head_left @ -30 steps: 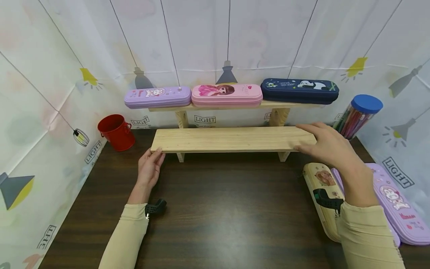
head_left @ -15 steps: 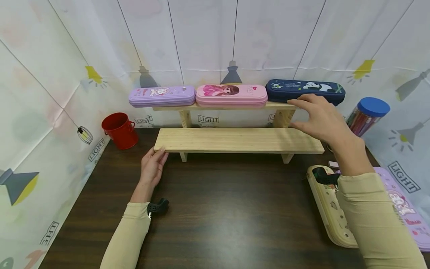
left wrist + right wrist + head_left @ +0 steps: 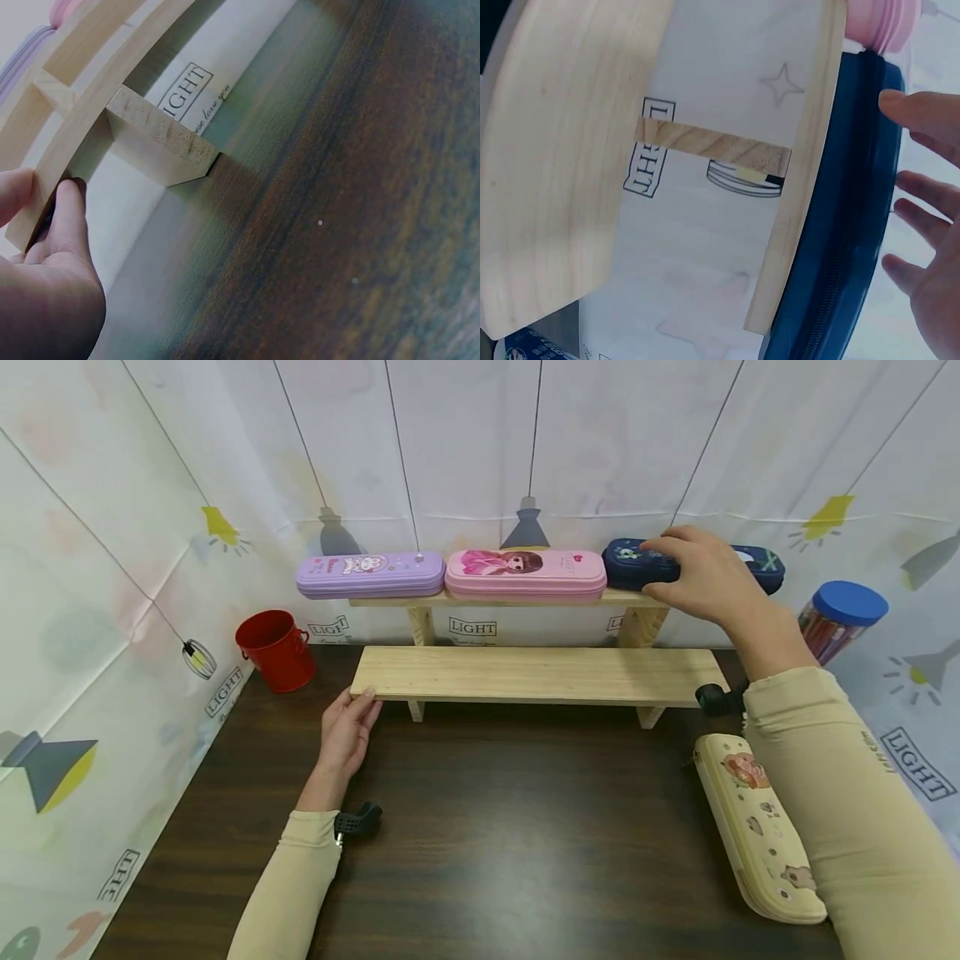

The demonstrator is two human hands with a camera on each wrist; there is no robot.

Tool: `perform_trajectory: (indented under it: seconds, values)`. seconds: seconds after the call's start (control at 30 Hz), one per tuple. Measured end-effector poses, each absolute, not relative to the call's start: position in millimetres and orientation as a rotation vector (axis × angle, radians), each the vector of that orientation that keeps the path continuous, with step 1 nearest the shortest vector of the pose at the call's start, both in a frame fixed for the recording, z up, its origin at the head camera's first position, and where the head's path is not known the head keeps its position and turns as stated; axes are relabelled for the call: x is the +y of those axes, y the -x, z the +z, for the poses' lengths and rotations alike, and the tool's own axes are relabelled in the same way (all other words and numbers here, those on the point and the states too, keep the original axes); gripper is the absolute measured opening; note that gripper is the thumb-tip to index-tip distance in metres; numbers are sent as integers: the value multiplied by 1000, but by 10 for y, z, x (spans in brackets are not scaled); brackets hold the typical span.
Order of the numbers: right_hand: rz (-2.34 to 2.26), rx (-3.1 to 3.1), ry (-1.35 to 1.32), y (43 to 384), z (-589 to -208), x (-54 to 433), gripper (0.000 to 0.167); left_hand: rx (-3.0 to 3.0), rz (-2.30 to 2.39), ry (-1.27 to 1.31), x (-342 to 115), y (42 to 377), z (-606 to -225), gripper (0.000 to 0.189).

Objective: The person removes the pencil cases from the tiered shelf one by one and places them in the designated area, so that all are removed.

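My left hand pinches the left front corner of a two-tier wooden shelf's lower board. In the left wrist view, the thumb lies over that board's edge and a finger is under it. My right hand is over a navy pencil case on the upper tier, hiding its middle. In the right wrist view its spread fingers lie along the top side of the navy case, not curled round it. Beside that case are a pink pencil case and a lilac pencil case.
A red bucket stands left of the shelf. At the right is a blue-lidded jar of coloured pens or pencils. A cream pencil case lies on the dark table, partly under my right forearm. Patterned cloth hangs behind.
My right hand has moved from the lower board's right end up and back to the navy pencil case. The left hand keeps its hold on the shelf corner. The view has shifted slightly.
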State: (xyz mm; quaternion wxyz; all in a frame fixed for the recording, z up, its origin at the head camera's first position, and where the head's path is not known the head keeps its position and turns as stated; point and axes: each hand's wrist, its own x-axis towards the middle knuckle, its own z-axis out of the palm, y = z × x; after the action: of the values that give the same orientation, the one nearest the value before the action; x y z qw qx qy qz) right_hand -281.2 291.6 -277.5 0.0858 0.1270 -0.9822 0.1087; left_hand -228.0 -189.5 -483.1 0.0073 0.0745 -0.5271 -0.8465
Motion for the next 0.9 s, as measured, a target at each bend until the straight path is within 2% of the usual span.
perform_trajectory:
  seconds: [0.37, 0.63, 0.9]
  values:
    - [477, -2973, -360, 2988, -2802, 2966, 52, -1660, -2650, -240, -1827, 2290, -4809, 54]
    - [346, -3034, -306, 2907, -2753, 3013, 52, -1681, -2636, -245, -1854, 2285, -4816, 54]
    - [460, -3010, -296, 2804, -2788, 3011, 52, -1680, -2640, -268, -1887, 2263, -4822, 56]
